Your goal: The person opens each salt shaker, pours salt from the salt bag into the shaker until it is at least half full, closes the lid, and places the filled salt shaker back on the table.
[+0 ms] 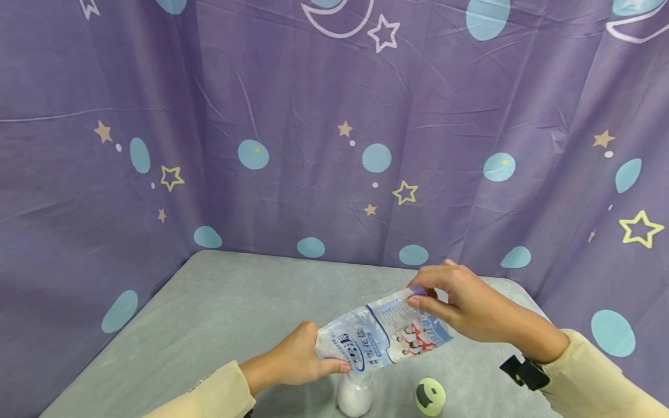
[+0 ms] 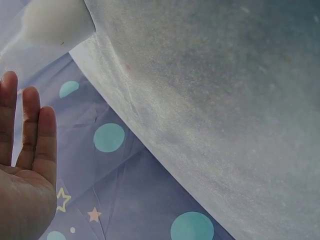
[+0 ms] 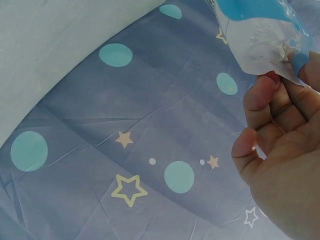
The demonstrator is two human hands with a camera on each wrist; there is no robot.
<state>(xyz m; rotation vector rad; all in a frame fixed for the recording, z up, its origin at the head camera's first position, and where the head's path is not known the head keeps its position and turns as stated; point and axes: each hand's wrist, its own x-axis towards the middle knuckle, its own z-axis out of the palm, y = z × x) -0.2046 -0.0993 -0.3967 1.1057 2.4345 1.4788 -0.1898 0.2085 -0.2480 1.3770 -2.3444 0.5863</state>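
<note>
A printed plastic bag (image 1: 384, 331), blue and white with a purple strip, slants down from right to left above a small clear jar (image 1: 355, 396). White contents fill much of the jar's visible body, and the bag's lower end overlaps its top. My left hand (image 1: 300, 357) grips that lower end, thumb across the printed front. Several of its fingers (image 2: 31, 125) extend near the jar in the left wrist view. Up at the raised end, my right hand (image 1: 460, 302) pinches the bag's corner. The right wrist view shows the bag (image 3: 265, 40) between thumb and fingers.
A pale green lid (image 1: 430, 396) with a dark patch lies right of the jar on the grey table (image 1: 251, 290). Behind and left of the table hangs a purple curtain (image 1: 313, 191) with stars and blue spots.
</note>
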